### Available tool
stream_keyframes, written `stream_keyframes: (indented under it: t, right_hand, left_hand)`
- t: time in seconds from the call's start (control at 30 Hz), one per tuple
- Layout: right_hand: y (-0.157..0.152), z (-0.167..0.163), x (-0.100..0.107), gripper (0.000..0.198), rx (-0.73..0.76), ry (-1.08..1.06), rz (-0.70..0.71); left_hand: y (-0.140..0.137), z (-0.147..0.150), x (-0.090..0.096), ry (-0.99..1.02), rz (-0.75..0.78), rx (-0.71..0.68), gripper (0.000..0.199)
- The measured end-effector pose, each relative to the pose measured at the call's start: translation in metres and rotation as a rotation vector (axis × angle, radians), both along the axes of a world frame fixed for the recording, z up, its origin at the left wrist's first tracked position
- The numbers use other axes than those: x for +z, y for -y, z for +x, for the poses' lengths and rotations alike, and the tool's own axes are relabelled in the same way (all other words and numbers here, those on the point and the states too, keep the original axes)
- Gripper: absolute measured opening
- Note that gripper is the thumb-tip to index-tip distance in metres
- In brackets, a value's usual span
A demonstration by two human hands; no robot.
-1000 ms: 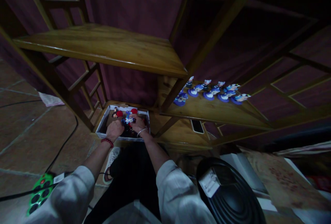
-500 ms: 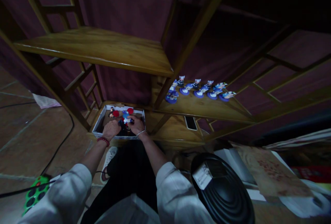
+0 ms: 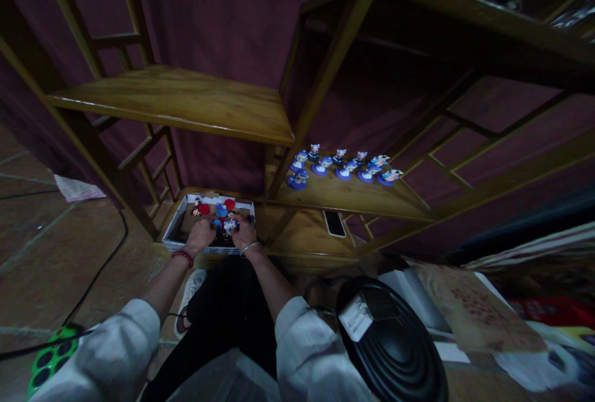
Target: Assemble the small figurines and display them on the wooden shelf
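Both hands are inside a shallow white-rimmed box (image 3: 173, 233) on the lowest shelf. My right hand (image 3: 244, 234) is closed on a small blue-and-white figurine (image 3: 231, 225). Close beside it, my left hand (image 3: 199, 236), with a red bead bracelet at the wrist, has its fingers closed at a small blue round piece (image 3: 216, 224), which looks like a base. Around them in the box are a dark-haired figurine (image 3: 195, 209), a red disc (image 3: 204, 209), another red disc (image 3: 229, 204) and a blue piece (image 3: 221, 210). Darker pieces below the hands are hard to make out.
Several purple-based figurines (image 3: 346, 170) stand in rows on the shelf (image 3: 353, 194) at the right. A phone (image 3: 334, 223) lies on the lower board. Wooden posts (image 3: 320, 74) frame the shelves. A black ridged object (image 3: 395, 340) and a green item (image 3: 51, 358) are near my sides.
The camera view has shifted slightly. The blue-and-white figurine in my right hand has turned a little, and the blue round piece at my left fingers shows more clearly.
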State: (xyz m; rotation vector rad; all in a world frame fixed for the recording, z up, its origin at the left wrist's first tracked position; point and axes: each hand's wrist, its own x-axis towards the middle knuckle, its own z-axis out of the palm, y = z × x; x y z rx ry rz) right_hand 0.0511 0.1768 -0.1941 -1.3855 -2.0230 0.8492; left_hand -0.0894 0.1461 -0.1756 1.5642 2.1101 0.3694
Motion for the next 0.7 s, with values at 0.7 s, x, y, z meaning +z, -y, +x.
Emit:
stream_keyframes:
  t: [0.7]
  right_hand:
    - [-0.004,0.008,0.001,0.029,-0.168,-0.140,-0.148]
  left_hand:
    - [0.000,0.009,-0.012,0.847,0.059,0.202,0.034]
